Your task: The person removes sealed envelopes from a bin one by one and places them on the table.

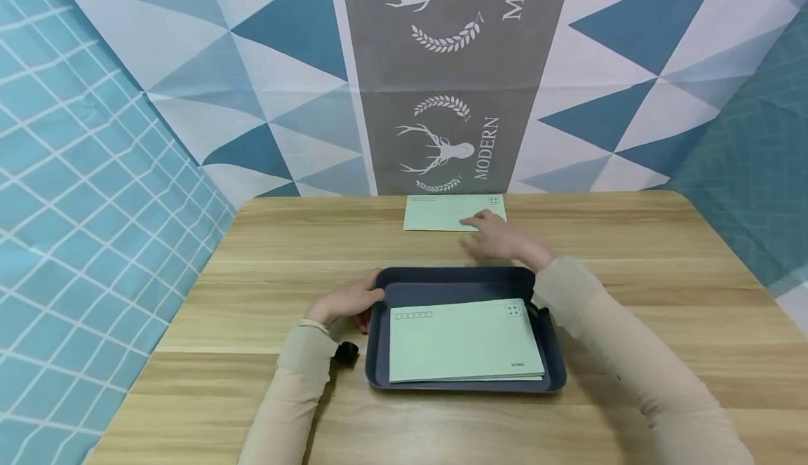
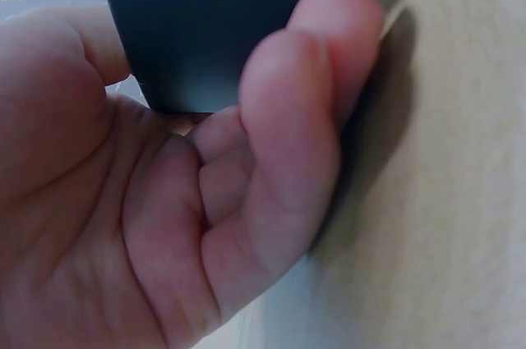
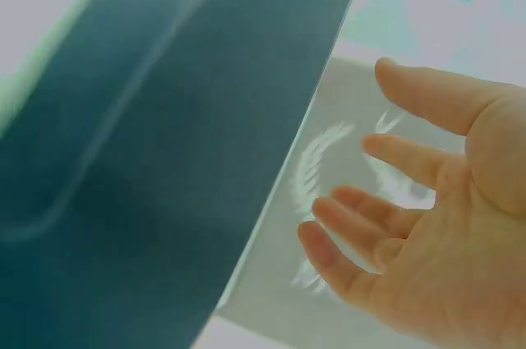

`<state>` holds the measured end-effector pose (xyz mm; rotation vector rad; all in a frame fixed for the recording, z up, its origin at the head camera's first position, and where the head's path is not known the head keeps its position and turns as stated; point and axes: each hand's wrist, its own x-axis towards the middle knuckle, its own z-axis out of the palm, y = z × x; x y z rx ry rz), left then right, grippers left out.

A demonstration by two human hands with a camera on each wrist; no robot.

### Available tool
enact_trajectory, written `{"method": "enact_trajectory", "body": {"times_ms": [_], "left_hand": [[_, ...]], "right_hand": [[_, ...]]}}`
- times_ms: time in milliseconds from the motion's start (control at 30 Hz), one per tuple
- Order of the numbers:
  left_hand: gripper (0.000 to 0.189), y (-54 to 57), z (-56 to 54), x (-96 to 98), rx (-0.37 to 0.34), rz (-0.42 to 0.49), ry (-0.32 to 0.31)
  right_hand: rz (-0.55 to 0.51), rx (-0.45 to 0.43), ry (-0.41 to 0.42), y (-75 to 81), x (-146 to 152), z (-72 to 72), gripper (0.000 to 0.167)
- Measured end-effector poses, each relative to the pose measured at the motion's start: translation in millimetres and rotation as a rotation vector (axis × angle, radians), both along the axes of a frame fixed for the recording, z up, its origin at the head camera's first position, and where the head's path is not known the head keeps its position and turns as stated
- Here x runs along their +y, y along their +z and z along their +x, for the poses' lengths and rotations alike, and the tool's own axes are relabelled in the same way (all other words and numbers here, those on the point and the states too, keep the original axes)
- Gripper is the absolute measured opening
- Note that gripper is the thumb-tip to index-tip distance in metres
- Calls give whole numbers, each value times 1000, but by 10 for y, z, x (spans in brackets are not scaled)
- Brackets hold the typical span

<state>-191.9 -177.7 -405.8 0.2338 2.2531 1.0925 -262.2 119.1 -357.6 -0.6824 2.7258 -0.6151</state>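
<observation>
Envelopes (image 1: 463, 342) sit in a dark tray (image 1: 451, 291) on a wood-grain desk (image 1: 202, 395), plus another envelope (image 1: 435, 214) at the far edge. Left hand's (image 1: 347, 300) fingers pinch the tray's left rim; right hand's (image 1: 499, 238) are spread. Geometric backdrop (image 1: 297, 37) behind, blue grid sheet (image 1: 82, 191) left.

A dark rectangular tray (image 1: 451, 291) holds pale-green envelopes (image 1: 463, 342), stacked slightly askew; 1 matching envelope (image 1: 438, 214) lies flat beyond it.

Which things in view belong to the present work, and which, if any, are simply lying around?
Seem part of the work:
- tray, held by the left hand
- stacked envelopes in it
- single envelope, beside the right hand

Surroundings only:
- table
- deer-print backdrop
- blue gridded cloth
</observation>
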Motion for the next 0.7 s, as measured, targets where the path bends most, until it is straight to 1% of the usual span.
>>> {"method": "enact_trajectory", "body": {"times_ms": [133, 267, 433, 567, 700], "left_hand": [[61, 15, -3, -5, -5, -5, 3], [56, 14, -9, -8, -2, 2, -6], [57, 1, -18, -14, -3, 10, -18], [54, -7, -22, -19, 1, 19, -15], [58, -7, -21, -30, -7, 23, -12]], "right_hand": [[22, 98, 82, 40, -50, 303, 52], [31, 161, 97, 27, -10, 537, 49], [20, 147, 90, 8, 124, 765, 52], [46, 143, 101, 30, 234, 881, 54], [89, 94, 82, 42, 331, 968, 55]]}}
